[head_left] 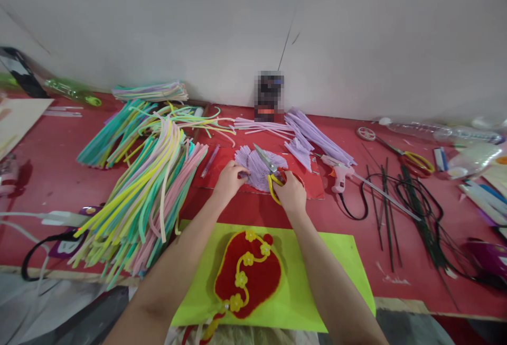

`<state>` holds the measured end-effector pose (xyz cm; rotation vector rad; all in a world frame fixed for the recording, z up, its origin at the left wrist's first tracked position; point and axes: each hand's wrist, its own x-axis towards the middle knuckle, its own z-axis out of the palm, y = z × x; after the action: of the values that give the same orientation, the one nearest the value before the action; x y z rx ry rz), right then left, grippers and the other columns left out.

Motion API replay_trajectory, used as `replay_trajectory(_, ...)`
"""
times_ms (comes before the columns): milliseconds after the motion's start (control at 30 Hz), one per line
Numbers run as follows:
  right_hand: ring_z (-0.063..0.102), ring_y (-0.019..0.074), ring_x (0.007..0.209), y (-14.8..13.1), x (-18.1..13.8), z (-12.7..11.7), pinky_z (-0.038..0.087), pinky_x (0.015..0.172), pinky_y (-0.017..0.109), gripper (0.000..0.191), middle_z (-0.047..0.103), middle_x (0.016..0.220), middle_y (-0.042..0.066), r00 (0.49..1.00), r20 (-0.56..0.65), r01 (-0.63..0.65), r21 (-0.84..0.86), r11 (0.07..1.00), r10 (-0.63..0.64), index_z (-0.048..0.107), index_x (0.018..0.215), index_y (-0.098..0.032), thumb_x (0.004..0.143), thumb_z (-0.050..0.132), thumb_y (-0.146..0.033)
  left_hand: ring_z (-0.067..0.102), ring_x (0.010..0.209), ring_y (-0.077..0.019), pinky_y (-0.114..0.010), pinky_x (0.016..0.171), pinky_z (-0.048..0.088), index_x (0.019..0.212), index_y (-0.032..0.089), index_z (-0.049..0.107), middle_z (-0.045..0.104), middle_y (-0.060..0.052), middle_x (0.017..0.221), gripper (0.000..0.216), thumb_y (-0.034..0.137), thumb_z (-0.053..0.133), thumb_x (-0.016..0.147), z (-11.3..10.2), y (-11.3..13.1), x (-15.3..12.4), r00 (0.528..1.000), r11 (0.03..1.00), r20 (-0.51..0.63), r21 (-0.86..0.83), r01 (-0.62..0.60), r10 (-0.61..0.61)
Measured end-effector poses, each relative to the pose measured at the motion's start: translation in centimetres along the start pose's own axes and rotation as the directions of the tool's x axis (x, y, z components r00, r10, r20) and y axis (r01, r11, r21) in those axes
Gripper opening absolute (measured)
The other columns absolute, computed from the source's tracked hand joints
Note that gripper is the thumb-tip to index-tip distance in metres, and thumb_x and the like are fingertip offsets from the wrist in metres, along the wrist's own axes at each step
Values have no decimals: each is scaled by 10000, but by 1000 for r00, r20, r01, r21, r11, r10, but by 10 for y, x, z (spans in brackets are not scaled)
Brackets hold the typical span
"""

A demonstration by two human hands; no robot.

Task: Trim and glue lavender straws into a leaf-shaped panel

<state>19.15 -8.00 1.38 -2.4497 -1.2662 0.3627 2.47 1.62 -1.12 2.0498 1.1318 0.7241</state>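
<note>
A purple shape made of pipe cleaners (256, 169) laid side by side sits on a red sheet (312, 184). At its left edge my left hand (231, 178) is closed, thumb and fingers pinching the rim of the shape. My right hand (292, 193) grips a pair of scissors (264, 158) by the yellow and red handles. The scissor blades lie over the shape, pointing up and left. Nearer to me, between my forearms, a red fuzzy piece (259, 268) with yellow flowers rests on a lime-green sheet (325, 276).
Bundles of multicoloured pipe cleaners (146, 192) cover the left side. Loose purple pipe cleaners (319, 136) lie behind the shape. A pink glue gun (339, 176) with its cord, dark green stems (418, 213) and another pair of scissors (412, 160) are on the right.
</note>
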Motion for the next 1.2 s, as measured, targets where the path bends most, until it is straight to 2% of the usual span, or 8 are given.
replay_trajectory(200, 648, 250, 934, -1, -1, -1, 431, 685, 299, 336, 693, 1003, 90, 1000, 11, -3, -11, 1000, 3, 580, 1097, -199, 858, 556, -434, 605, 813, -151, -305, 824, 499, 867, 208, 719, 599, -28, 879, 193, 69, 646, 754, -5, 1, -1, 1000, 1000, -8, -9, -22, 22)
replay_trajectory(400, 646, 255, 935, -1, -2, -1, 427, 694, 303, 310, 693, 1010, 95, 1000, 12, 4, -15, 1000, -4, 577, 1080, -190, 868, 548, -414, 629, 847, -157, -323, 842, 513, 966, 192, 656, 639, -63, 984, 206, 106, 522, 837, -15, -1, 1, 944, 989, -314, -135, 65, -105)
replay_trajectory(467, 645, 254, 942, 0, -1, -1, 426, 698, 301, 297, 693, 1013, 96, 1000, 12, 8, -10, 1000, -8, 579, 1069, -190, 866, 553, -405, 645, 900, -171, -326, 841, 526, 983, 176, 626, 628, -85, 1056, 201, 106, 542, 814, -13, -1, 1, 920, 964, -340, -239, 116, -195)
replay_trajectory(600, 641, 250, 972, 1, -1, 0, 432, 709, 298, 318, 690, 1038, 100, 1000, -1, 21, 31, 999, -21, 572, 1111, -191, 866, 557, -392, 641, 1046, -209, -352, 894, 523, 1031, 164, 573, 611, -116, 1164, 256, 108, 576, 782, -3, 0, 3, 913, 876, -269, -455, 160, -307)
replay_trajectory(800, 639, 253, 967, 2, -1, -1, 434, 702, 300, 329, 690, 1031, 99, 1000, 11, 10, 40, 999, -10, 582, 1112, -193, 864, 557, -407, 644, 1062, -220, -405, 974, 483, 1028, 135, 567, 605, -167, 1241, 335, 108, 630, 700, -4, -5, 6, 888, 670, -140, -709, 219, -438)
replay_trajectory(967, 634, 248, 990, 3, 0, -2, 436, 712, 293, 350, 686, 1052, 104, 1000, 17, -5, 88, 996, 3, 586, 1153, -200, 857, 562, -387, 640, 1043, -203, -372, 911, 522, 1037, 152, 581, 642, -127, 1168, 374, 162, 670, 674, -7, -2, 6, 899, 531, -56, -822, 206, -435)
replay_trajectory(1067, 632, 247, 992, 5, 0, -1, 436, 718, 292, 349, 687, 1053, 99, 1000, 4, -4, 115, 993, 3, 595, 1146, -206, 851, 564, -389, 653, 938, -165, -320, 826, 545, 1042, 151, 580, 644, -104, 1105, 377, 156, 670, 675, -4, -1, 6, 899, 571, -63, -791, 220, -434)
replay_trajectory(1200, 635, 249, 953, 7, 1, 0, 433, 712, 297, 332, 692, 1017, 95, 1000, -16, 6, 154, 988, -3, 614, 1100, -206, 838, 562, -404, 620, 662, -129, -294, 646, 541, 1130, 151, 561, 643, -44, 867, 448, 165, 670, 696, 2, -3, 5, 913, 778, -123, -574, 256, -390)
